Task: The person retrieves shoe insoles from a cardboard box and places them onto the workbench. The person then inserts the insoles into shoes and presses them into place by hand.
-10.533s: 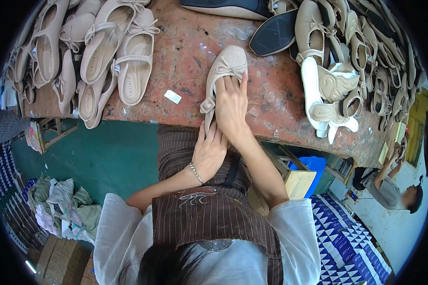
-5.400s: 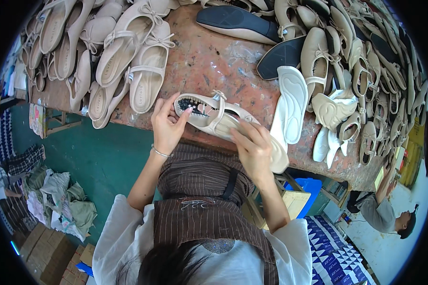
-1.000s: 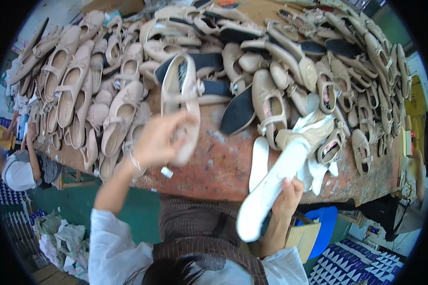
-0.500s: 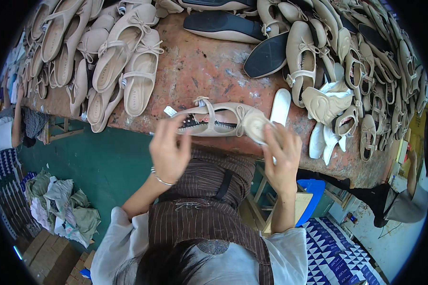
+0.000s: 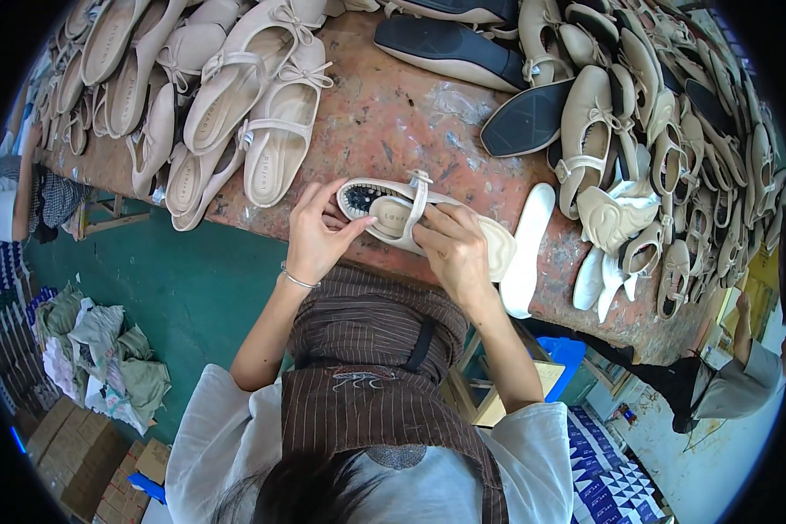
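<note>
A beige strap shoe lies sideways at the table's near edge, its dark, stitched inner sole showing at the heel. Inside it, passing under the strap, is a beige insole. What looks like its wide end shows beside the toe. My left hand pinches the heel end, thumb on the near rim and fingers at the far side. My right hand has its fingers curled into the front opening, gripping the insole; its fingertips are partly hidden. A white insole-shaped piece lies just right of the shoe.
Beige shoes are piled at the left, with more heaped along the right. Loose beige and white insoles lie by the right pile. Other people are at both sides. A blue stool-like object stands below the table.
My right hand has moved left, bringing the insole under the strap into the shoe. My left hand has closed on the heel end. The view has shifted slightly.
</note>
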A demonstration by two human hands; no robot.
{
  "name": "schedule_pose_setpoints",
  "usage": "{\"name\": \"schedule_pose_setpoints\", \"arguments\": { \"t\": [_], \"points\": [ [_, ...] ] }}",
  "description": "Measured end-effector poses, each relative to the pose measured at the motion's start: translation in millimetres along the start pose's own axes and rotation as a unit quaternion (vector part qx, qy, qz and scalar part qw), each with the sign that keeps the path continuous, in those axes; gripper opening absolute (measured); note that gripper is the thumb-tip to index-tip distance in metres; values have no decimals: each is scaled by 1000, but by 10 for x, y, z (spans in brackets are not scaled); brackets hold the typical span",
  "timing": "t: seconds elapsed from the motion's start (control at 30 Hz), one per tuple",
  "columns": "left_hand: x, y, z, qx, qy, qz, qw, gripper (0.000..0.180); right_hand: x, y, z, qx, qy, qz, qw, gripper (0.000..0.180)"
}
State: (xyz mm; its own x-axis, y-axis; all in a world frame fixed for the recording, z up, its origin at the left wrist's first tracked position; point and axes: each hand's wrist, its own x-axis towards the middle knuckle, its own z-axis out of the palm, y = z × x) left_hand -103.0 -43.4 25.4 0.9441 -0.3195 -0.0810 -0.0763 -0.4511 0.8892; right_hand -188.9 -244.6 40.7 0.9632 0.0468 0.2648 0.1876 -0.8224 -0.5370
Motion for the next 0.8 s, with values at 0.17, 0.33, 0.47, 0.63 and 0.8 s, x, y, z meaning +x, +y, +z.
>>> {"name": "schedule_pose_setpoints", "arguments": {
  "t": [0.17, 0.33, 0.47, 0.63, 0.8],
  "points": [
    [77, -99, -20, -38, -13, 6, 999, 56, 136, -96, 281, 87, 25, 57, 994, 11],
    [119, -203, 24, -61, 2, -12, 998, 48, 220, -95, 394, 105, 25, 60, 992, 9],
    [160, -212, 80, -52, 36, 2, 998, 33, 240, -82, 458, 63, 29, 35, 997, 9],
    [262, -235, 115, -88, 11, -112, 990, 15, 144, -33, 484, 12, -10, -25, 1000, 26],
    [269, -278, 153, -75, 49, -46, 995, 5, 272, 60, 290, 75, -184, -64, 978, 42]
  ]
}}
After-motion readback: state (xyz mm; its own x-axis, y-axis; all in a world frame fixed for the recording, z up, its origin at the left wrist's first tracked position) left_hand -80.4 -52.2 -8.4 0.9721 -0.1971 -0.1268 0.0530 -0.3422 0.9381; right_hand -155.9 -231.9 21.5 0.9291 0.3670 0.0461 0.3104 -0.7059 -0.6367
